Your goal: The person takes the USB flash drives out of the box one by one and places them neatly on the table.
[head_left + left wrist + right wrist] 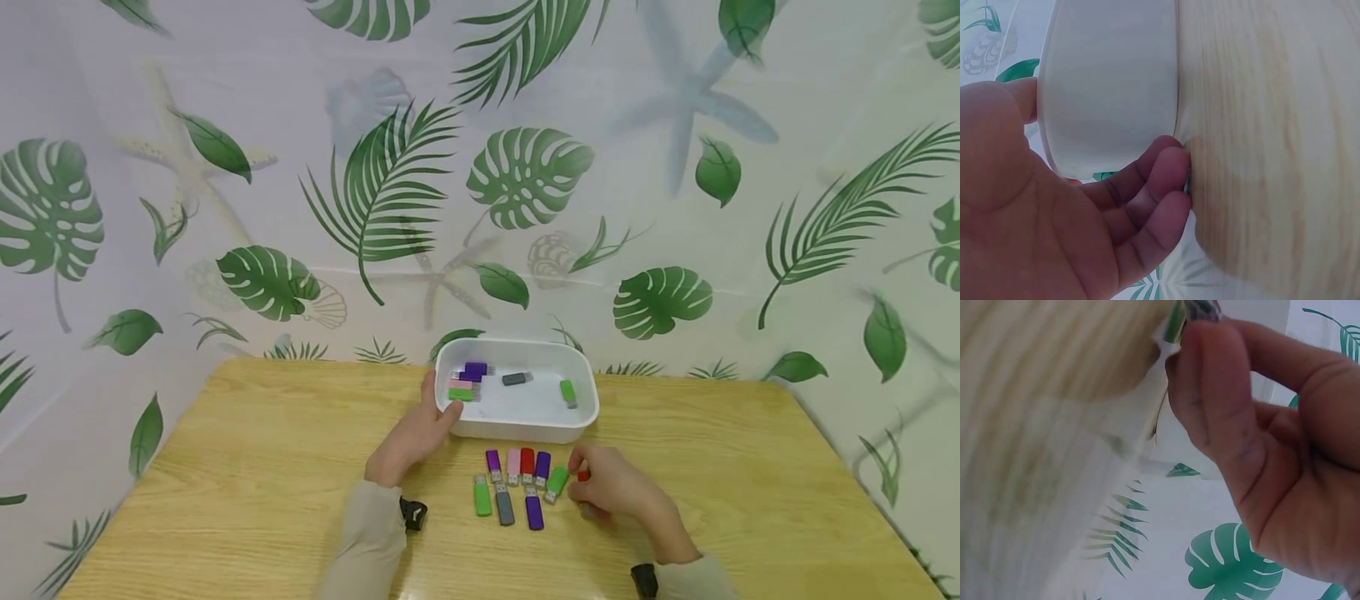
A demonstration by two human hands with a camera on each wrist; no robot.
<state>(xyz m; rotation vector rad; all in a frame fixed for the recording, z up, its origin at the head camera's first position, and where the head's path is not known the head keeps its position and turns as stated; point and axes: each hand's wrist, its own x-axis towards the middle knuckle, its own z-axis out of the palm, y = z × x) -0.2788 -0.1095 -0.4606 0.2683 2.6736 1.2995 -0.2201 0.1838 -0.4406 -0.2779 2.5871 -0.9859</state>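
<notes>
My left hand [412,433] holds the left end of a white plastic box [517,432], thumb at its rim. In the left wrist view the fingers [1166,169] curl beside the box wall [1110,87], low by the tabletop. USB flash drives lie inside the box: purple [476,368], pink, green [567,392] and grey [514,379]. My right hand [615,483] pinches a red USB flash drive [582,476], mostly hidden by the fingers, just right of a green drive [557,483]. In the right wrist view, thumb and forefinger meet at the top edge.
In front of the box, several more USB drives lie in two loose rows on the wooden table [262,500], among them a red one [527,463], a grey one [505,505] and a purple one [534,510]. A leaf-print cloth [525,275] hangs behind the table.
</notes>
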